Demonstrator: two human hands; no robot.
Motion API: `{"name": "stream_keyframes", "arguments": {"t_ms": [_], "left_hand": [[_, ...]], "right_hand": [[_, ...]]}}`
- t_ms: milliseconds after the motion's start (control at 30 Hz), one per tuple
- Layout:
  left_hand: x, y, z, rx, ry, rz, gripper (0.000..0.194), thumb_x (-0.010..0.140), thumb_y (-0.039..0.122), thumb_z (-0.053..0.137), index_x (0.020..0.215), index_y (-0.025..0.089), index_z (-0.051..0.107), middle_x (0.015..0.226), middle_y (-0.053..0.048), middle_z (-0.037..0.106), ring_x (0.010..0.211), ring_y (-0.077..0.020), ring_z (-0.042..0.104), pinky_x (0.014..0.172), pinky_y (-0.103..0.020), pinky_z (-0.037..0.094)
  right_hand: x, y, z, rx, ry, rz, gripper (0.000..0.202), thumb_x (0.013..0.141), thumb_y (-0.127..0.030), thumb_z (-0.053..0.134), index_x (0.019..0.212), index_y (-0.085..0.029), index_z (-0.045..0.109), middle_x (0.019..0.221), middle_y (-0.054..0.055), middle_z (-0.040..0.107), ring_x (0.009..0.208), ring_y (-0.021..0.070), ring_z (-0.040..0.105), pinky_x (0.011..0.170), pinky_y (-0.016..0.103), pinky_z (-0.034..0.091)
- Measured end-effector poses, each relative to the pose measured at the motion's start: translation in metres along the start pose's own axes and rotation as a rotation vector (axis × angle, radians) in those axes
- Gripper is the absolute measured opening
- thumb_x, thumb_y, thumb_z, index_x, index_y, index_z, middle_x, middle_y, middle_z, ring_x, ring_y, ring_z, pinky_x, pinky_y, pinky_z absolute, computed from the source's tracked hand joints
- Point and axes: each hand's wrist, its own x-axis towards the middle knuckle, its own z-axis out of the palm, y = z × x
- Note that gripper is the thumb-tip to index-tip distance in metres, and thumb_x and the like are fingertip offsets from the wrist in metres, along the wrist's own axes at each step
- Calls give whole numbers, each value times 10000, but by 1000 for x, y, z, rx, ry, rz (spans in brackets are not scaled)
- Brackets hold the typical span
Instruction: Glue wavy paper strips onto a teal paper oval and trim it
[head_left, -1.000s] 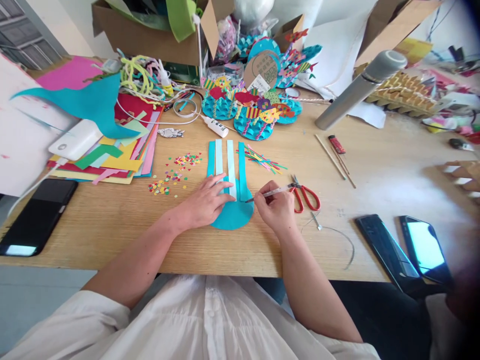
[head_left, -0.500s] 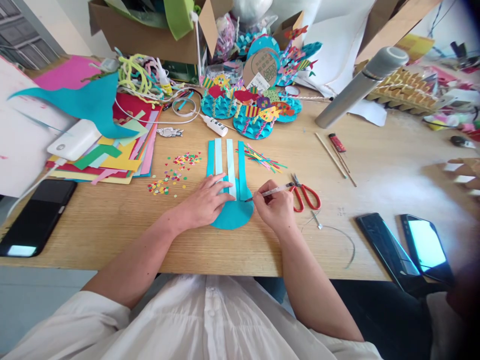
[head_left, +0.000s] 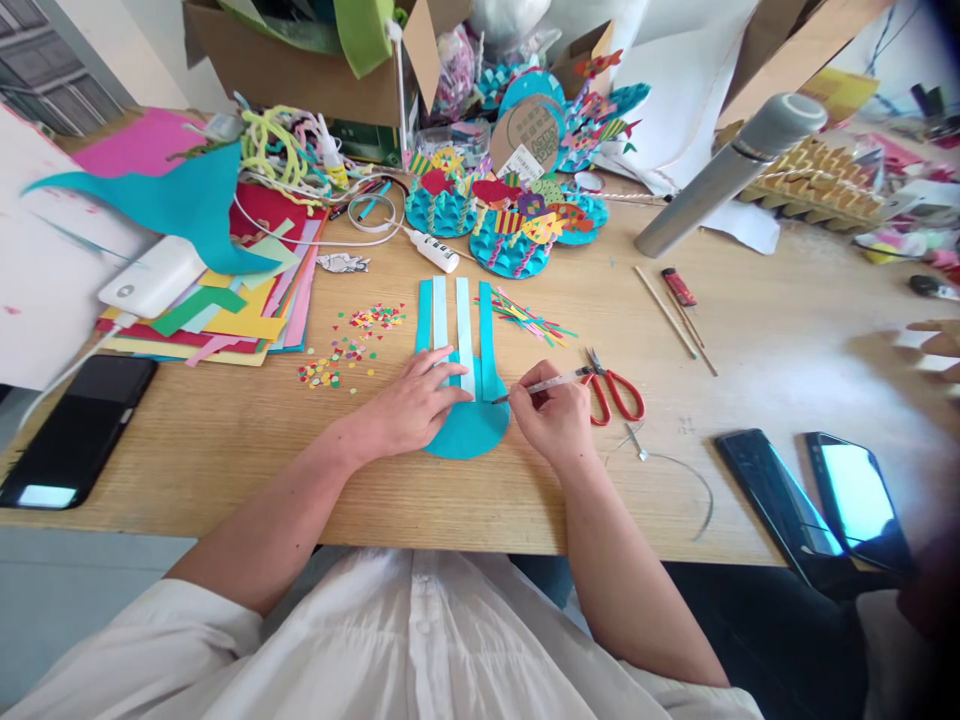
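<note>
The left hand [head_left: 411,405] lies palm down with its fingers spread, pressing on pale blue paper strips [head_left: 464,325] that overlap a rounded bright blue paper piece [head_left: 469,437] on the light wood-grain desk [head_left: 300,500]. Darker blue paper strips [head_left: 487,325] flank the pale ones, and all four point toward the far side. The right hand [head_left: 556,412] is clamped around a slim, pale pen [head_left: 553,382], its dark tip at the near end of the rightmost strip; whether it actually touches the paper is hard to tell at this size. Red-handled metal scissors [head_left: 624,393] lie just beyond the right hand. Small multicoloured paper confetti [head_left: 376,318] is scattered left of the strips, thin coloured paper slivers [head_left: 536,322] lie to their right, and a white plastic glue bottle [head_left: 435,251] rests beyond them.
</note>
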Motion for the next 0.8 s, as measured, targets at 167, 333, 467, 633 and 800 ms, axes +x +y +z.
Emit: {"name": "stream_keyframes", "arguments": {"t_ms": [167,333,467,633,800], "left_hand": [[0,0,0,8,-8,2,311,933,132,449,1151,212,657,1345,-95,531,1423,-307,276,1149,-561,285],[0,0,0,11,-8,6,300,932,137,460,1145,201,661,1338,-103,533,1420,-312,278,1153,-545,285],[-1,-1,0,-2,2,4,294,933,145,458,1134,214,661,1336,-96,533,1421,-306,277,1148,-553,290],[-1,0,-6,-96,60,-3,355,942,156,428,1255,234,578,1388,-89,490,1433,-270,259,1158,-525,291],[-2,-12,-16,-127,358,-156,461,940,226,465,1398,216,412,1405,-100,485,1355,-237,376,1149,-481,310]], "right_hand": [[0,0,1,0,-20,6,119,709,-203,544,599,-200,499,442,-67,487,377,72,408,437,202,329],[0,0,-1,75,-39,1,127,684,-186,544,571,-201,489,420,-67,477,364,73,402,401,200,300],[-2,1,-3,168,76,10,135,686,-168,561,575,-204,493,437,-65,486,374,79,423,381,198,301],[0,0,-2,382,315,42,128,875,-301,522,879,-200,600,658,-19,629,511,115,587,469,230,455],[4,3,-2,234,124,-6,272,974,-368,406,1095,-227,604,860,35,718,800,170,689,754,338,536]]}}
